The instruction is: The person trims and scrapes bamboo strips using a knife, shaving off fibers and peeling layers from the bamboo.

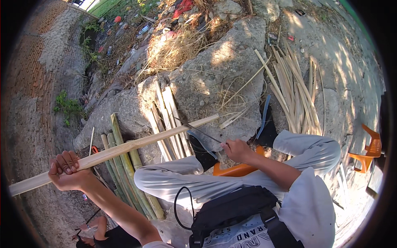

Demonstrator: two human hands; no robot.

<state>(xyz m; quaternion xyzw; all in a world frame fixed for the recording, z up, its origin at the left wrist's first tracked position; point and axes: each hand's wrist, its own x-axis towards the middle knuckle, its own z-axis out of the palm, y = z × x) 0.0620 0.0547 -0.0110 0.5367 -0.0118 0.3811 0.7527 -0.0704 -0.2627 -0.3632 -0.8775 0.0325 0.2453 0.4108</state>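
My left hand is wrapped around a long, pale split bamboo strip near its left end. The strip slants up across my view, its far end beyond my left foot. In my right hand, closed around the handle, is a knife with a long thin blade. That blade points up and left and crosses the strip near its far end; whether the edge presses into the bamboo I cannot tell. My fingers hide the knife's handle.
Green bamboo poles and pale split strips lie left of my legs. More strips are piled at the far right. Shavings heap up ahead. An orange chair stands right; another person is at lower left.
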